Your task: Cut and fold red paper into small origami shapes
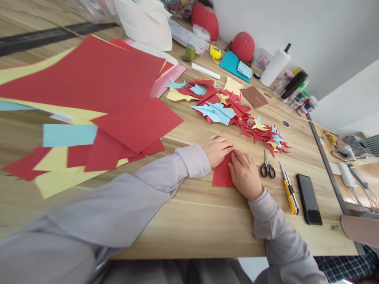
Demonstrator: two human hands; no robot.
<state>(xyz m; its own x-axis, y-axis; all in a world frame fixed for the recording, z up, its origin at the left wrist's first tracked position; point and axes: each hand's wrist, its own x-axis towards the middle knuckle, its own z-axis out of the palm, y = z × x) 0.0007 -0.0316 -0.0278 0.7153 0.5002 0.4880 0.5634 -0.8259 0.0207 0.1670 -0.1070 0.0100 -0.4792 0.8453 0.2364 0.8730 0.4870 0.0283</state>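
A small piece of red paper [222,175] lies on the wooden table in front of me, its upper part pointed and partly covered by my hands. My left hand [216,150] holds its upper left edge, fingers together and tips at the point. From the right, my right hand [245,173] grips the same paper, with thumb and fingers closed along its right edge. The fingertips of both hands almost meet at the top, hiding the exact fold. Just right of my right hand lie black-handled scissors [267,169] and a yellow utility knife [289,191].
Large red sheets [118,75] and smaller cut pieces, including a blue rectangle [69,135], spread across the left. Beyond my hands stretches a pile of folded paper planes [217,112] and star-like shapes [266,134]. A black phone [308,199] lies at right; a white roll [276,67] stands near the wall.
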